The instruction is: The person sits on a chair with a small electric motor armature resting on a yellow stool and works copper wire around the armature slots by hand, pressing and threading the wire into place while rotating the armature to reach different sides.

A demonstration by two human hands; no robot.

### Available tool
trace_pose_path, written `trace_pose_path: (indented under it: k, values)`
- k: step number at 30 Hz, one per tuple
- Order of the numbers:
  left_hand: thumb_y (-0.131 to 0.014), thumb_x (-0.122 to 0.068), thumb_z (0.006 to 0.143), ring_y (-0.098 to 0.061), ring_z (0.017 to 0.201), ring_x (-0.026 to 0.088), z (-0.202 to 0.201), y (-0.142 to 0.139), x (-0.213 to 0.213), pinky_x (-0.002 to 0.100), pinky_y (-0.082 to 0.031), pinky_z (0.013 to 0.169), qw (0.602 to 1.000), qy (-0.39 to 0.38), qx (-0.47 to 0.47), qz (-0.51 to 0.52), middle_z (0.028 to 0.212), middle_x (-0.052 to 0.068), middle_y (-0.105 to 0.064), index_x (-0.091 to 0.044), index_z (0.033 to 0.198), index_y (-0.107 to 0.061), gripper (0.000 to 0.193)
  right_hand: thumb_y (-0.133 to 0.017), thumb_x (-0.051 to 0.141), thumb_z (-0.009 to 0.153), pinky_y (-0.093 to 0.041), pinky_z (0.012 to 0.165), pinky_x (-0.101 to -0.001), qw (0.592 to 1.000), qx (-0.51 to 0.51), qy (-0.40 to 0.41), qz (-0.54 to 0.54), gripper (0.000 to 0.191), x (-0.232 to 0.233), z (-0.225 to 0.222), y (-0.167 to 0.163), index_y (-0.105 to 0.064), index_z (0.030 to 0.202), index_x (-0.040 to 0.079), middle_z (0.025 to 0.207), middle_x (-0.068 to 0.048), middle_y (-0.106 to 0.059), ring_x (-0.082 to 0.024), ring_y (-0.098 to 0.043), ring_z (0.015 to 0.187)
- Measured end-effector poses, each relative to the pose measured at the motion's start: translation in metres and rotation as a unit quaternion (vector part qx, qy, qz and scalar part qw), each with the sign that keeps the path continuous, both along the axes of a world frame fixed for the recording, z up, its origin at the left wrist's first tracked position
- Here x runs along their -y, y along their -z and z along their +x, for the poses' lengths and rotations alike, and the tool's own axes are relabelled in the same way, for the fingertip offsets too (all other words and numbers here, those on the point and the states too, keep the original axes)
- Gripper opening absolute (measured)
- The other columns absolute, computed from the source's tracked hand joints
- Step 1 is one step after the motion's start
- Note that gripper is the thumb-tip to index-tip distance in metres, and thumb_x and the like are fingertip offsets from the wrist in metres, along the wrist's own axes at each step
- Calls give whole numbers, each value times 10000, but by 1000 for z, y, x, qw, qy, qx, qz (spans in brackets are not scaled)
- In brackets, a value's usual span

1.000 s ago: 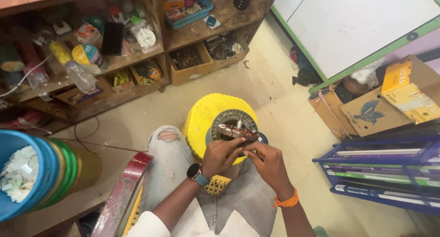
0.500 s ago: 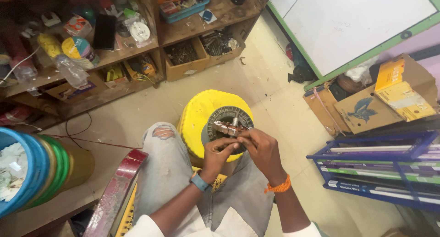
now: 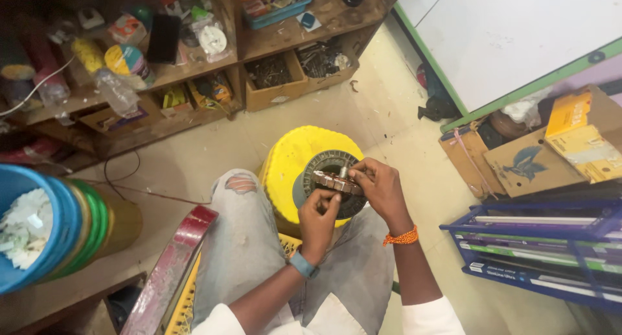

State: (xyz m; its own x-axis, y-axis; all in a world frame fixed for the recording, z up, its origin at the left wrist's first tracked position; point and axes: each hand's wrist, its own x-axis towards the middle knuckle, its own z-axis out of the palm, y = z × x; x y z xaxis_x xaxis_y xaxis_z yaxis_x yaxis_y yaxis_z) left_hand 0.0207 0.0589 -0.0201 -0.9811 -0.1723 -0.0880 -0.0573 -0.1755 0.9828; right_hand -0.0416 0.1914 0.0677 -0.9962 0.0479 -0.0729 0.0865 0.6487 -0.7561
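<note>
I sit with my knees apart, in torn grey jeans, over a yellow round stool (image 3: 295, 160). Both hands hold a small toothed metal ring, a motor stator (image 3: 335, 181), edge-on above a dark round disc (image 3: 330, 163) lying on the stool. My left hand (image 3: 319, 219), with a blue watch at the wrist, pinches its near edge. My right hand (image 3: 381, 187), with an orange thread bracelet, grips its right end.
Wooden shelves (image 3: 194, 63) with bottles, boxes and small parts run along the far side. A blue bucket (image 3: 26, 231) stacked with coloured tubs sits left. Cardboard boxes (image 3: 538, 153) and blue crates (image 3: 544, 251) stand right. A red bar (image 3: 172, 270) leans by my left leg.
The view has shifted slightly. My hands stay on the stator and have turned it a little above the stool.
</note>
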Motion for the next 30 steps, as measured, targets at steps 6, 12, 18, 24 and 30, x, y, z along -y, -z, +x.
trace_pose_path:
  k: [6, 12, 18, 24, 30]
  values:
    - [-780, -168, 856, -612, 1058, 254, -26, -34, 34, 409, -466, 930, 877, 28, -361, -316, 1125, 63, -670, -132, 1306, -647, 471, -779, 177, 874, -343, 472, -291, 997, -18, 72, 21, 164, -6, 18, -2, -758, 908, 18, 531, 7, -399, -66, -364, 509]
    - [-814, -206, 856, -619, 990, 233, -61, -37, 57, 382, -493, 883, 832, 209, -398, -324, 1072, 20, -688, -155, 1399, -636, 574, -763, 147, 887, -340, 487, -262, 996, -13, 74, -54, 132, -12, 45, -11, -754, 931, 23, 579, 56, -474, -31, -395, 549]
    - [-826, -187, 835, -633, 980, 211, -61, -37, 52, 353, -513, 878, 847, 192, -405, -285, 1138, -44, -737, -160, 1239, -690, 427, -755, 108, 882, -298, 478, -257, 995, -27, 83, -50, 105, -10, 71, -1, -760, 928, 13, 580, 52, -449, -36, -358, 539]
    - [-836, -177, 809, -621, 925, 201, -64, -40, 55, 350, -512, 842, 847, 211, -401, -278, 1104, -57, -731, -170, 1184, -729, 389, -704, 74, 929, -267, 489, -242, 987, -30, 113, -112, 91, -12, 71, 7, -724, 935, -14, 624, 88, -419, -13, -331, 570]
    - [-824, -194, 826, -596, 894, 208, -66, -42, 57, 346, -509, 811, 846, 225, -394, -281, 1037, -40, -703, -174, 1207, -728, 393, -690, 67, 933, -259, 482, -243, 983, -14, 122, -137, 89, -8, 75, 11, -711, 927, -19, 616, 92, -409, -15, -326, 555]
